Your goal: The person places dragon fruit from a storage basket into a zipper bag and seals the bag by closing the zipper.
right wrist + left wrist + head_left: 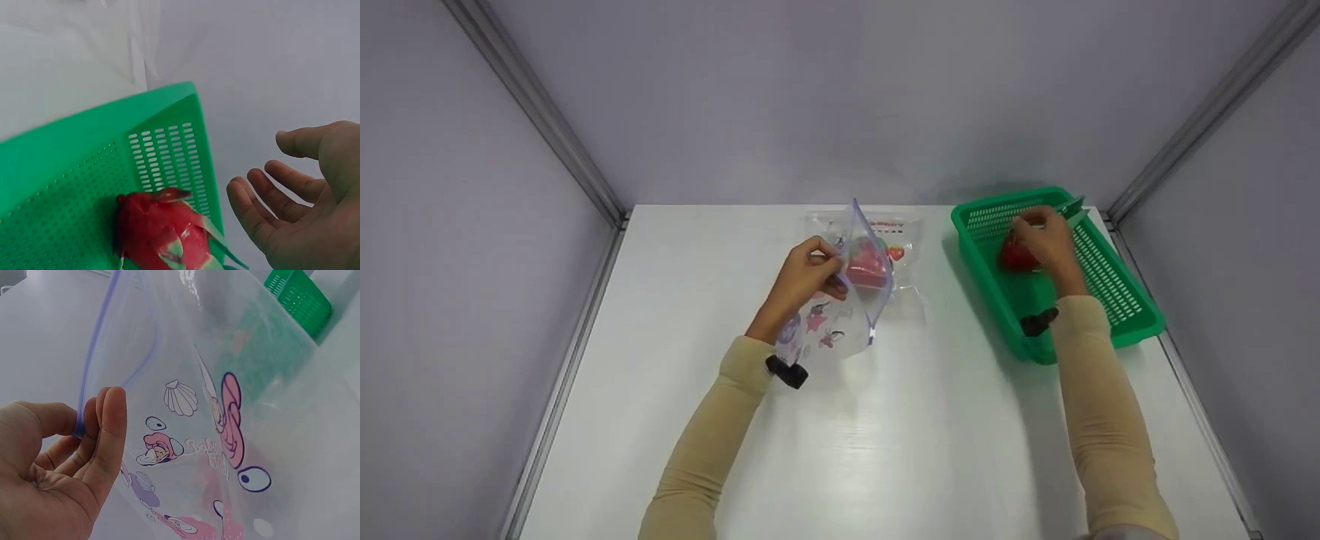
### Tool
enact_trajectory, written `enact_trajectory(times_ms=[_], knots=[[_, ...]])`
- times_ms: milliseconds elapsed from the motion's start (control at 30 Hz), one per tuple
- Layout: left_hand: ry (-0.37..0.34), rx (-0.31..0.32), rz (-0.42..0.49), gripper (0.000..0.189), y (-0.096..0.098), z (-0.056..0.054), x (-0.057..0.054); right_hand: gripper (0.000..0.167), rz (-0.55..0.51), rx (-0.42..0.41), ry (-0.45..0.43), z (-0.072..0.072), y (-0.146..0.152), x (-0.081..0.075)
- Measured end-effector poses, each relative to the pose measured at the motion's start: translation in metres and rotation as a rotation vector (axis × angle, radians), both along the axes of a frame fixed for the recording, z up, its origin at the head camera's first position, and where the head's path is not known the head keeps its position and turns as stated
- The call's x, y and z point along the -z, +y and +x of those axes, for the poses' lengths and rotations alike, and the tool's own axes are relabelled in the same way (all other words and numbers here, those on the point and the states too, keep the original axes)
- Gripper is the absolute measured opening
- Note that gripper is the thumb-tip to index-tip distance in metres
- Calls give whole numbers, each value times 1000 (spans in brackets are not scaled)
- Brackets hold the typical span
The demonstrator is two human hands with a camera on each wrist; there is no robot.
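My left hand (812, 271) pinches the purple-edged mouth of a clear zip bag (180, 416) printed with shells and pink figures. The bag hangs with its mouth spread apart, facing right. Over the green basket (994, 300), my right hand (1044, 238) is above a red dragon fruit (1017, 256) with green-tipped scales. In the right wrist view the fingers (284, 199) are loosely bent and apart from the dragon fruit (160, 230), with nothing between them.
Behind the held bag, a second clear bag (911, 225) with strawberry prints lies on the white table (840, 442). A red-pink shape (868, 266) shows there; print or contents, I cannot tell. Green pointed pieces (1072, 206) stick up at the basket's far right. Grey walls enclose the table.
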State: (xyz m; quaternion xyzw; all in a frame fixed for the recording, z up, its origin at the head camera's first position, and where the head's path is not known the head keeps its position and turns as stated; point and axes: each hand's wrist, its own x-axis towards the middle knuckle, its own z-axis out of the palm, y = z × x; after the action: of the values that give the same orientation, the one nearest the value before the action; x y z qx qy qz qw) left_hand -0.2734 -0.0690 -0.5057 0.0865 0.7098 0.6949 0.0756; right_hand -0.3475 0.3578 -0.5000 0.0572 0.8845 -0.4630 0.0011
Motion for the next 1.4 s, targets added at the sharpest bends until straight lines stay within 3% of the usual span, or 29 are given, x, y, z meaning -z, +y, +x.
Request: enact_trajectory(times_ms=[400, 933, 1233, 1400], knots=[[6, -10, -22, 7, -3, 3, 0, 64, 20, 78, -93, -6, 23, 17], [10, -19, -47, 7, -3, 4, 1, 69, 23, 186, -73, -8, 44, 38], [-1, 4, -24, 8, -3, 4, 2, 77, -126, 202, -171, -2, 53, 45], [1, 7, -27, 7, -3, 4, 2, 73, -114, 176, -222, 0, 56, 50]])
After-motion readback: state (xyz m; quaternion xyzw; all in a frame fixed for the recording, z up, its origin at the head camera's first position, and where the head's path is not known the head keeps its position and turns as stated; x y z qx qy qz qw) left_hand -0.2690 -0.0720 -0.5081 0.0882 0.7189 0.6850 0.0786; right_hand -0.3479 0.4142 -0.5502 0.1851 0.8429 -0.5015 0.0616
